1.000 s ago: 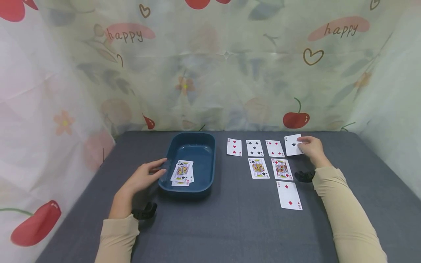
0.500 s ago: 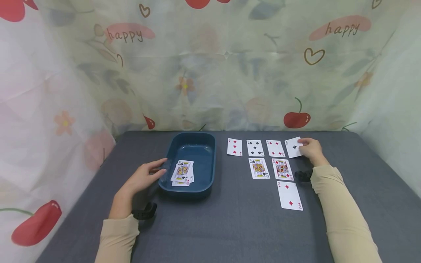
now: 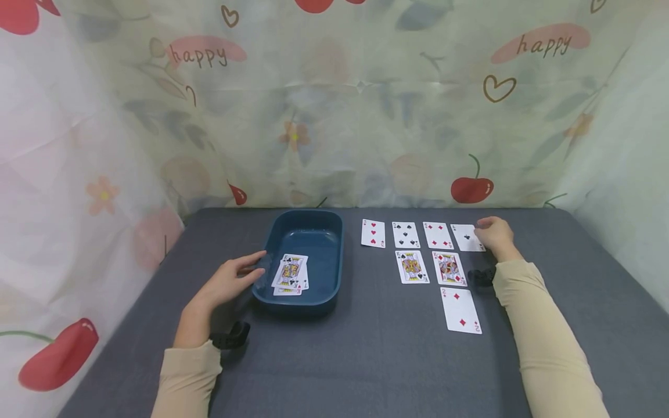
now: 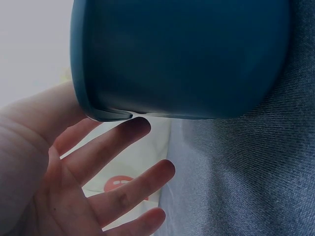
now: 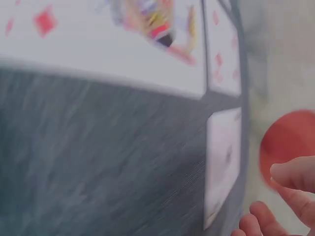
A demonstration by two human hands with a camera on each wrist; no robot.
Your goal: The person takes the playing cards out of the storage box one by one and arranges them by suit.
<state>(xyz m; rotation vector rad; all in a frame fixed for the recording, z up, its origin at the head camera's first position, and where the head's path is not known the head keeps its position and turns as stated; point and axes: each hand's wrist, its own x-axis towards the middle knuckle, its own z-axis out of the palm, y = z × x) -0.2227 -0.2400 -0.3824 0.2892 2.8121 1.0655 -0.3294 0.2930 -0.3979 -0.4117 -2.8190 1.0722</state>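
In the head view, my right hand (image 3: 493, 236) is at the right edge of an ace of clubs (image 3: 465, 238), which lies face up at the back row's right end. The right wrist view shows the fingers of that hand apart from the card (image 5: 224, 162), with nothing between them. My left hand (image 3: 225, 281) rests at the left rim of a dark blue tray (image 3: 337, 273), fingers spread and fairly straight. A small pile of cards (image 3: 291, 273), a king on top, lies in the tray. From the left wrist, the tray's corner hides the thumb tip.
The back row also has a hearts card (image 3: 373, 233), a spades card (image 3: 405, 235) and a diamonds card (image 3: 437, 235). In front lie a king of spades (image 3: 412, 267), a king of diamonds (image 3: 449, 269) and a two of diamonds (image 3: 461, 310). A printed curtain (image 3: 360, 145) hangs behind the dark cloth.
The ace of clubs, earlier held at its right edge and tilted, now lies flat on the cloth in line with the row. The left hand and tray stay put.
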